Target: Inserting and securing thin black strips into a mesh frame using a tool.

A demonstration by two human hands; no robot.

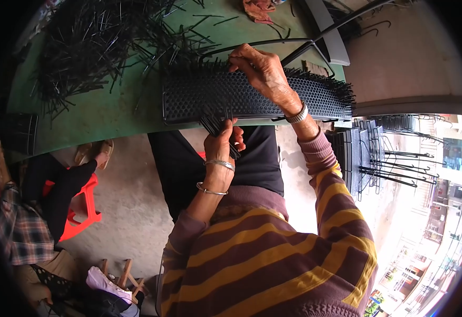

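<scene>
A black perforated panel (252, 98), long and narrow, lies across the near edge of a green table (99, 113), its front side overhanging the table rim above the person's lap. Thin black pins stand in a row along its far edge and bristle out past its right end.

To the left of the panel, the tabletop is covered by a loose heap of black pins (99, 47); a strip of bare green surface separates the heap from the table's near edge. To the right, just past the table corner, a stack of finished panels (363, 158) stands on edge, close to the person's right elbow. Bare concrete floor shows below the table, on both sides of the person's legs.

The left hand (221, 138) rises from below with its wrist bent back, fingers closed around a small bundle of black pins (215, 122) held against the panel's near edge. The right hand (260, 68) reaches over the panel from the right, palm down, fingertips pinched together at the far row of pins; whether it grips one cannot be made out.

At the far left, another person sits by a red stool (83, 208).
</scene>
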